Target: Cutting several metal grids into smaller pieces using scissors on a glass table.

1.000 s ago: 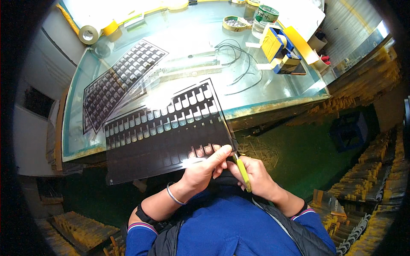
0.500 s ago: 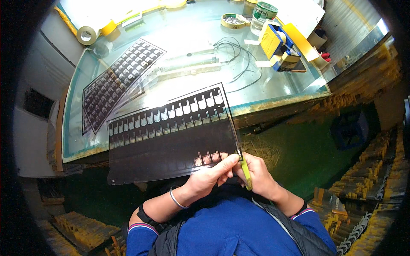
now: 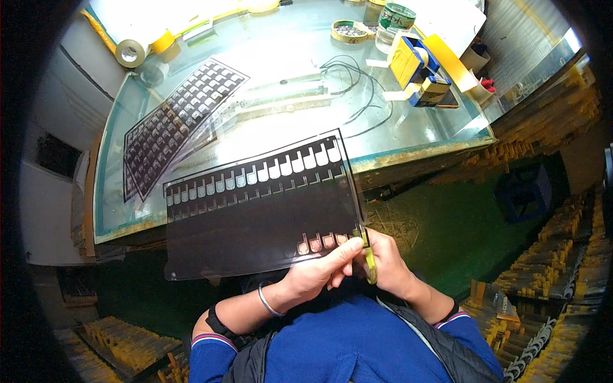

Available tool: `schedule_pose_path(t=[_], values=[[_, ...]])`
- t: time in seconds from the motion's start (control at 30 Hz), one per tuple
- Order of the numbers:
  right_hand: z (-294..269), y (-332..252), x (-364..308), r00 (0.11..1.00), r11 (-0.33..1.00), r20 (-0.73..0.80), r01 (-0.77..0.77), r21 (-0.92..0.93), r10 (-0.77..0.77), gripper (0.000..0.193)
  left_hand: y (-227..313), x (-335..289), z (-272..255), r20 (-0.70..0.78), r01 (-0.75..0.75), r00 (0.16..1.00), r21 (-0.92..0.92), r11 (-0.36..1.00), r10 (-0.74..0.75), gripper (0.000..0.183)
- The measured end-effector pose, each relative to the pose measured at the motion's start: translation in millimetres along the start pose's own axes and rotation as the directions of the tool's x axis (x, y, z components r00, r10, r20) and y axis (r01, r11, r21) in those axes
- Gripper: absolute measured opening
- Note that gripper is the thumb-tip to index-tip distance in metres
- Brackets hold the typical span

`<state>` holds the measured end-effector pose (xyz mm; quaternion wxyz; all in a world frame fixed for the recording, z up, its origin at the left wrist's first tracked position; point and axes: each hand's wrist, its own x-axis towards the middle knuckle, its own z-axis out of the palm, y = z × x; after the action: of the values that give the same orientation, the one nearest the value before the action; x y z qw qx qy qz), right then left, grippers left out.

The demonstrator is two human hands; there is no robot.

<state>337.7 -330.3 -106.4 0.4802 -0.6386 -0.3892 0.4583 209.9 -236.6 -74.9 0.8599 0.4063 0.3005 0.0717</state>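
Note:
A dark, glossy film sheet (image 3: 255, 223) with rows of clear, tab-shaped windows hangs tilted before me, its upper part over the table's front edge. My left hand (image 3: 322, 268) pinches its lower right corner, thumb on top and fingers underneath. Close beside it, my right hand (image 3: 388, 262) is closed around a slim yellow-green tool (image 3: 370, 263), upright at the sheet's right edge. Its working end is partly hidden, so its exact kind is unclear. Further left, similar patterned film sheets (image 3: 182, 121) lie overlapping on the glass-topped table (image 3: 281, 121).
At the back right stand a blue and yellow tape dispenser (image 3: 418, 70), a clear jar (image 3: 393, 29) and a round tin (image 3: 349, 32) of small pieces. Black cords (image 3: 370, 96) curl on the glass. A tape roll (image 3: 130, 53) sits at the far left corner.
The held sheet has shifted slightly right and down, together with my left hand. My right hand and the yellow-green tool stay almost in place at its edge.

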Motion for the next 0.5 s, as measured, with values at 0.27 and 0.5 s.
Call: schedule_pose_path(t=[0.27, 0.5], values=[[-2, -1, 0, 0.999, 1.000, -0.042, 0.016, -0.014, -0.017, 0.016, -3, -4, 3, 0.068, 0.043, 0.997, 0.037, 0.998, -0.045, 0.025], [-5, -4, 0, 1.000, 0.999, -0.021, -0.013, -0.031, 0.012, 0.014, -8, -4, 2, 0.071, 0.063, 0.995, 0.117, 0.991, -0.072, 0.026]])
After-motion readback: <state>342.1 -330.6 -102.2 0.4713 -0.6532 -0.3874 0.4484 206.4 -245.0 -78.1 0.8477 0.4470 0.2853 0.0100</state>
